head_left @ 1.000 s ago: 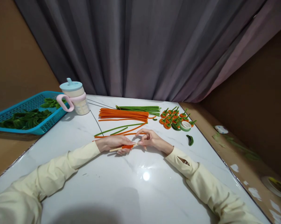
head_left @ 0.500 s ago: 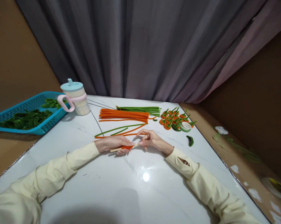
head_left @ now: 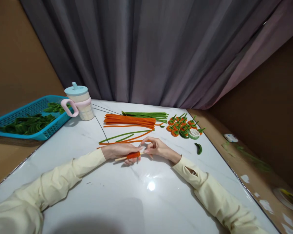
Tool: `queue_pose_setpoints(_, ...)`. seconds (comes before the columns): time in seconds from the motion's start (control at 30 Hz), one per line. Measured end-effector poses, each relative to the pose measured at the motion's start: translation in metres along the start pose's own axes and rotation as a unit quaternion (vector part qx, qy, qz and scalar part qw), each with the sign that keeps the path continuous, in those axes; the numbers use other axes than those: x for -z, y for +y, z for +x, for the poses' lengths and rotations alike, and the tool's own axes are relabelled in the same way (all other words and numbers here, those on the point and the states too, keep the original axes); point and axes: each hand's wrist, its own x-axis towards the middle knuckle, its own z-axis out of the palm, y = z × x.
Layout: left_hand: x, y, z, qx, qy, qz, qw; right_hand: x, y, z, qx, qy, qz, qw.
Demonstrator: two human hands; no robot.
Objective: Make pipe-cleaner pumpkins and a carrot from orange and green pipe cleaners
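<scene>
My left hand [head_left: 119,150] grips a thin wooden stick [head_left: 119,158] with an orange pipe cleaner coil [head_left: 133,155] wound round it, low over the white marble table [head_left: 136,191]. My right hand [head_left: 156,147] pinches the stick's right end and the orange strand beside the coil. Loose orange and green pipe cleaners [head_left: 125,136] lie just beyond my hands.
A bundle of orange pipe cleaners [head_left: 129,120] and green ones [head_left: 146,114] lies further back. Small finished orange pieces [head_left: 179,125] and a green tape roll [head_left: 193,133] sit at right. A lidded cup [head_left: 79,101] and a blue basket [head_left: 27,118] of green pieces stand at left.
The orange coil on the stick has grown thicker and shows more below my left fingers. Both hands stayed in place.
</scene>
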Motion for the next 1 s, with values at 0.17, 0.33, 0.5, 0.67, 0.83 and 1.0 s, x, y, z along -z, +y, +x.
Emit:
queue_pose_setpoints(0.17, 0.0004, -0.0040, 0.0043, 0.030, -0.012, -0.037, 0.999, -0.0001, 0.0015, 0.0008, 0.002, -0.003, -0.003, 1.000)
queue_pose_setpoints(0.33, 0.0012, -0.0054, 0.0045, 0.024, -0.006, -0.023, 0.999, 0.0024, 0.0024, 0.0012, 0.008, 0.010, -0.010, 1.000)
queue_pose_setpoints(0.5, -0.0009, -0.0041, 0.0023, 0.017, 0.023, -0.003, 1.000, 0.0044, 0.0032, 0.0013, 0.006, 0.005, -0.011, 1.000)
queue_pose_setpoints(0.67, -0.0022, -0.0036, 0.0009, 0.027, 0.035, 0.002, 0.999, 0.0056, 0.0034, 0.0016, 0.003, 0.003, -0.007, 1.000)
queue_pose_setpoints(0.83, -0.0062, -0.0010, -0.0007, 0.019, 0.044, 0.005, 0.999, 0.0062, 0.0011, 0.0011, 0.000, 0.004, -0.001, 1.000)
queue_pose_setpoints(1.0, -0.0076, -0.0006, -0.0007, -0.016, 0.051, 0.050, 0.997, 0.0067, -0.0001, 0.0003, -0.003, 0.010, 0.009, 1.000)
